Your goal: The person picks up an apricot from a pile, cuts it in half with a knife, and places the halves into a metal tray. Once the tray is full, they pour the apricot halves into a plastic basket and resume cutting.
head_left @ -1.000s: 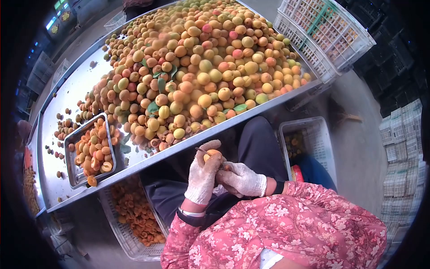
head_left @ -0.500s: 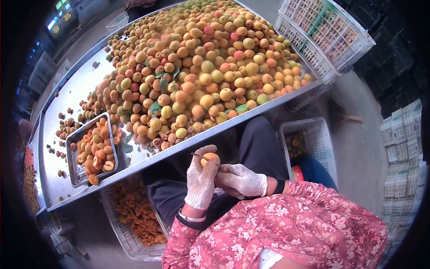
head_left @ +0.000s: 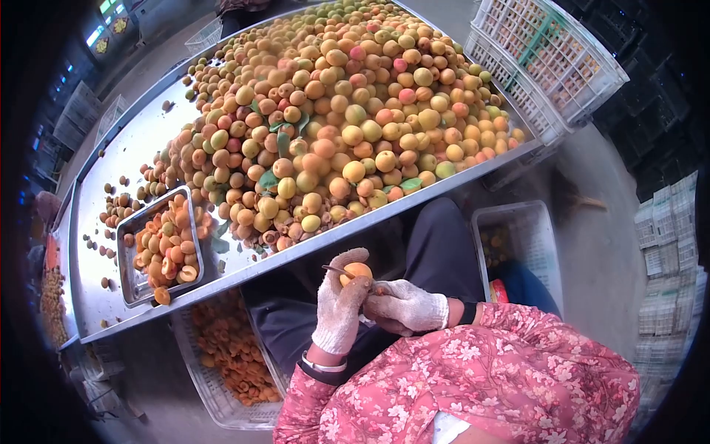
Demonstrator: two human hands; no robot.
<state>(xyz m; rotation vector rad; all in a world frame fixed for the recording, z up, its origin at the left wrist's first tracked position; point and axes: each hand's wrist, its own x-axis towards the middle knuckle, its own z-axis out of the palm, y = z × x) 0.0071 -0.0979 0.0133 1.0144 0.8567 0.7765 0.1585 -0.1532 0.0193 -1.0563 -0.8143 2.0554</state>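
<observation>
My left hand (head_left: 339, 309), in a soiled white glove, holds an orange-yellow apricot (head_left: 356, 274) between thumb and fingers, above my lap. My right hand (head_left: 408, 305), gloved too, is closed round the handle of a small knife (head_left: 336, 268), and touches the left. The knife's thin dark blade lies against the apricot. Beyond the hands, a large heap of apricots (head_left: 347, 133) with some green leaves covers much of a metal table (head_left: 92, 296). A metal tray (head_left: 130, 290) of split and whole apricots stands near its left front edge.
Below the table edge, a crate (head_left: 194, 377) holds orange apricot halves. Another crate (head_left: 549, 244) stands right of my knees. Stacked white crates (head_left: 543, 66) are by the table's right end, with more pale stacks (head_left: 662, 274) at far right.
The view has shifted slightly, so the table and heap appear further right. Both hands sit slightly lower and to the right in the picture, and more of the held apricot shows.
</observation>
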